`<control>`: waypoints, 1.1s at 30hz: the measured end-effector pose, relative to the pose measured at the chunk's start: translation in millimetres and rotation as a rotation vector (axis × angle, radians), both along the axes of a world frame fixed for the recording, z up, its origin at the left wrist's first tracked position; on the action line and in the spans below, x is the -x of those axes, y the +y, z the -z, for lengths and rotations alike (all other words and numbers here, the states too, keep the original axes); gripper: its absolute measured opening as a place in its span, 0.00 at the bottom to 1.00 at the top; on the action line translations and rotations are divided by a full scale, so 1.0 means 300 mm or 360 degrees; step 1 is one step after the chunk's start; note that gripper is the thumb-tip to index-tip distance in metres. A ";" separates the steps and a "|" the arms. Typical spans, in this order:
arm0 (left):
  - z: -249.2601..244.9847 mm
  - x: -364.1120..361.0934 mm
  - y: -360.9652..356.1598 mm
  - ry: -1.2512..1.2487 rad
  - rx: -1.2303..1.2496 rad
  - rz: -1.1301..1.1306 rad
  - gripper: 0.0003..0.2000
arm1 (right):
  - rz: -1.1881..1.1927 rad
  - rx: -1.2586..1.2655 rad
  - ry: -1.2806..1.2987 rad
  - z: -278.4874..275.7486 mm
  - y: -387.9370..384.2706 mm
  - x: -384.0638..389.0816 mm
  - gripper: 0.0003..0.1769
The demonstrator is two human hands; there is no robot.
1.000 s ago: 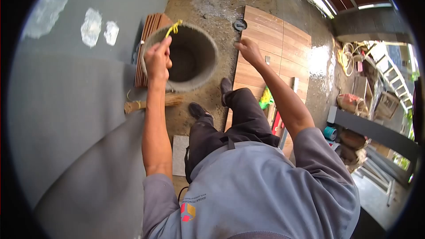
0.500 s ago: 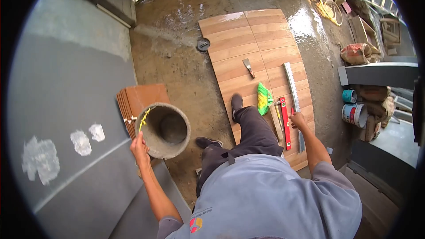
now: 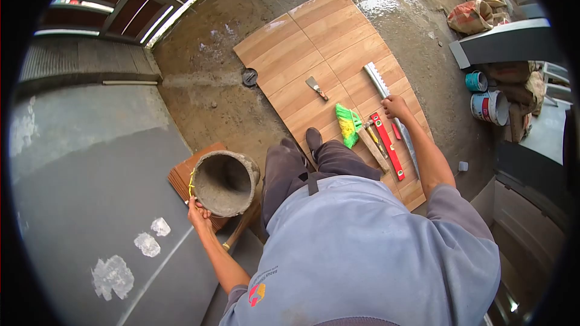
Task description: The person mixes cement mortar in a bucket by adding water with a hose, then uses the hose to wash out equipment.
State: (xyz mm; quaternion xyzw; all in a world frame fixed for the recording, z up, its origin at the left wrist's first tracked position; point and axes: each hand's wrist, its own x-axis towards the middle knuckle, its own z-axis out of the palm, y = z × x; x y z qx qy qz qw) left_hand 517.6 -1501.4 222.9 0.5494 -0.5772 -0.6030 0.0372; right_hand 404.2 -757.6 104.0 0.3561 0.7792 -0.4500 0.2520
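Mortar-crusted round bucket (image 3: 225, 176) beside my left hand (image 3: 199, 212), mouth facing up at me | left fingers closed on its yellow cord (image 3: 191, 183), at the rim | straight, toothed metal strip (image 3: 376, 77) under my right hand (image 3: 396, 107), long axis slanting forward-left; grip: can't tell | smooth wood-grain tiles (image 3: 329, 21) beneath it

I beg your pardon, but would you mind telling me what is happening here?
The person's left hand is at the yellow cord on the rim of a grey bucket, and the right hand is over a notched metal bar. Whether either hand grips is unclear. On the wood-look tiles lie a scraper, a green and yellow brush and a red spirit level.
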 end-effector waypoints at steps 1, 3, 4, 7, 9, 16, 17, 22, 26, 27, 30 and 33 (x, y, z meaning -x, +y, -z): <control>-0.003 0.038 0.009 0.0005 -0.0028 0.0003 0.20 | 0.0025 0.0025 -0.0017 0.002 0.016 0.006 0.09; 0.015 0.128 0.018 0.0010 -0.0119 0.0068 0.19 | 0.0084 0.0067 -0.0030 0.035 0.050 0.021 0.09; 0.024 0.177 0.032 0.0000 -0.0154 0.0086 0.19 | 0.0168 0.0077 -0.0004 0.062 0.064 0.011 0.09; 0.111 0.325 0.018 -0.0088 -0.0280 0.0133 0.20 | 0.0300 0.0090 -0.0097 0.174 0.136 -0.056 0.08; 0.174 0.448 0.026 -0.0147 -0.0363 0.0142 0.20 | 0.0389 0.0115 -0.0226 0.214 0.181 -0.109 0.07; 0.362 0.919 0.156 -0.0280 -0.0510 0.0199 0.19 | 0.0874 0.0155 -0.0442 0.199 0.263 -0.151 0.12; 0.379 0.992 0.174 -0.0294 -0.0524 0.0212 0.19 | 0.0906 0.0149 -0.0431 0.160 0.252 -0.113 0.12; 0.419 1.367 0.278 -0.0275 -0.0532 0.0328 0.18 | 0.1045 0.0185 -0.0276 0.044 0.204 0.092 0.09; 0.403 1.718 0.440 -0.0289 -0.0499 0.0406 0.18 | 0.1171 0.0311 -0.0156 0.056 0.193 0.145 0.09; 0.391 1.809 0.495 -0.0258 -0.0479 0.0450 0.18 | 0.1266 0.0359 -0.0179 0.070 0.197 0.146 0.09; 0.349 2.048 0.691 -0.0180 -0.0438 0.0542 0.17 | 0.1543 0.0489 -0.0264 0.107 0.233 0.121 0.10; 0.343 2.257 0.909 -0.0129 -0.0366 0.0584 0.18 | 0.1563 0.0466 -0.0438 0.141 0.328 0.120 0.11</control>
